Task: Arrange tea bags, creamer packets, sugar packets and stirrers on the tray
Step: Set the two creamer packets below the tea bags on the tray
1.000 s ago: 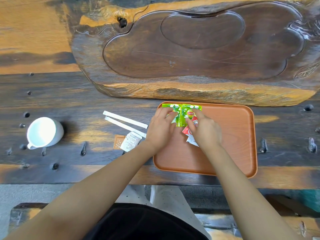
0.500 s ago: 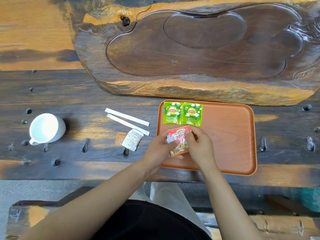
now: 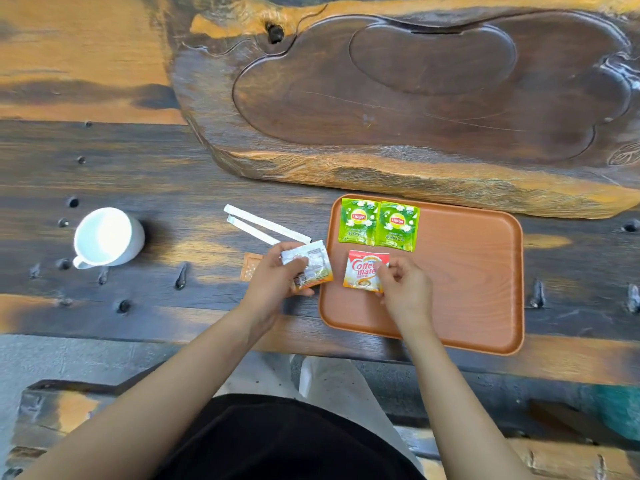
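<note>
Creamer step. Your right hand pinches one creamer packet flat on the tray, near side of the tea bags. Left hand grips the second packet just left of the tray; lay it alongside next. Stirrers and sugar packet not yet on it.

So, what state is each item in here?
Orange-brown rectangular tray: flat on dark wooden table.
Two green Lipton tea bag packets: on tray, side by side, far-left corner.
Red-and-white Coffee-mate creamer packet: face up on tray, edge pinched by right grip.
Grey-white printed packet: held beside tray in left grip.
Two white wrapped stirrers: on table, left of tray.
Small brown packet: on table, partly hidden by left grip.
White ceramic mug: upright on table, looks empty.
</note>
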{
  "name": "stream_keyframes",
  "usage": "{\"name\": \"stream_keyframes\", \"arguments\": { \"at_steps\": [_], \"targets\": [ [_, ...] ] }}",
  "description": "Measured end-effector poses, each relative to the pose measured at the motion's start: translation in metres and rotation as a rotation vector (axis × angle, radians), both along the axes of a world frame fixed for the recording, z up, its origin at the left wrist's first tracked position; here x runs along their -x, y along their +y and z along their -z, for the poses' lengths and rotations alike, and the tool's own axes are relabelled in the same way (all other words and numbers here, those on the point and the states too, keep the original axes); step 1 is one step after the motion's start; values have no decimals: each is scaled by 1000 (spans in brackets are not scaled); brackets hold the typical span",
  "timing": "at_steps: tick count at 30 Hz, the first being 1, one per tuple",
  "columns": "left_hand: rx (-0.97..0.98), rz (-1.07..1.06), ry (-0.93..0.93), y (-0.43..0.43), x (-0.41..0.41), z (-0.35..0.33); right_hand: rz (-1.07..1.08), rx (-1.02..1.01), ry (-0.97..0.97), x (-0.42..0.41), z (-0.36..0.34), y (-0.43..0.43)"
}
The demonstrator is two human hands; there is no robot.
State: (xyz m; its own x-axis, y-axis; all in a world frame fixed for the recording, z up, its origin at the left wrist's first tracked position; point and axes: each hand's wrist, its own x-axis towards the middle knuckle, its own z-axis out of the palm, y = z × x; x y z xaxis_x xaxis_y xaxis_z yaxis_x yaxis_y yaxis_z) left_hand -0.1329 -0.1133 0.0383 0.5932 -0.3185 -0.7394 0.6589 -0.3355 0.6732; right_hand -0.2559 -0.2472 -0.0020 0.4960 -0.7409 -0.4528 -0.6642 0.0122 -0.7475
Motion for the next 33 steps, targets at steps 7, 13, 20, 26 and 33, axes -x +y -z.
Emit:
{"name": "stream_keyframes", "arguments": {
  "at_steps": [7, 13, 20, 26, 33],
  "targets": [
    [-5, -39, -5, 15, -5, 0, -215, 310, 245, -7, 0, 16],
    [1, -35, -16, 15, -1, -2, -316, 623, 206, 11, 3, 21],
    [1, -19, -30, 15, -1, -4, -502, 580, 106, 10, 18, 29],
    [7, 0, -33, 15, 0, -3, -503, 561, 96, 7, 17, 28],
    [-4, 9, -24, 10, 1, -2, -505, 547, 98, 3, 15, 27]
  ]
}}
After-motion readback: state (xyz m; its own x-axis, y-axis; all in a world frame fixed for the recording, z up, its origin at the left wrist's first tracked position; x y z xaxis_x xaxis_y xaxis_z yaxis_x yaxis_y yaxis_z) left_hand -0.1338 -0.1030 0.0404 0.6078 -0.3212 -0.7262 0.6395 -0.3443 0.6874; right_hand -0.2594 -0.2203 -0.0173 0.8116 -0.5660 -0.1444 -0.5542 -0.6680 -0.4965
